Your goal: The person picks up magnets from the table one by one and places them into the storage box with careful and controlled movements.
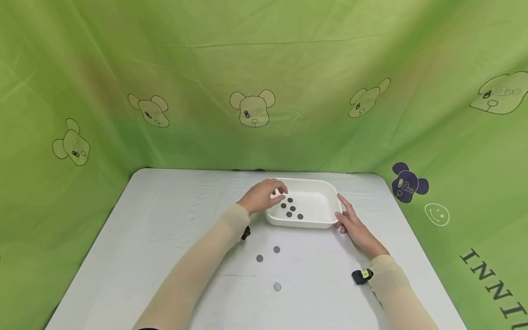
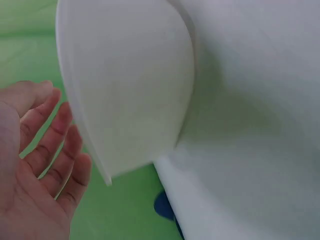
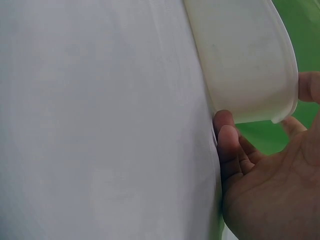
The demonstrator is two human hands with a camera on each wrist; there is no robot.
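Observation:
A white rectangular dish [image 1: 317,192] with rounded corners stands on the table, several grey coins [image 1: 292,208] lying in its left half. My left hand [image 1: 262,195] hovers over the dish's left end with loosely bent fingers; in the left wrist view no coin shows between the thumb and fingers [image 2: 59,170]. At the right end, my right hand [image 1: 355,230] grips the dish, thumb over the rim and other fingers around the outer side. The right wrist view shows fingertips [image 3: 228,137] low against the dish's wall [image 3: 245,60].
Three more coins lie on the white-covered table in front of the dish: one left [image 1: 259,258], one behind it [image 1: 277,250] and one nearer me [image 1: 277,286]. A green curtain [image 1: 198,146] with bear-head drawings surrounds the table. Each wrist wears a small black device [image 1: 362,276].

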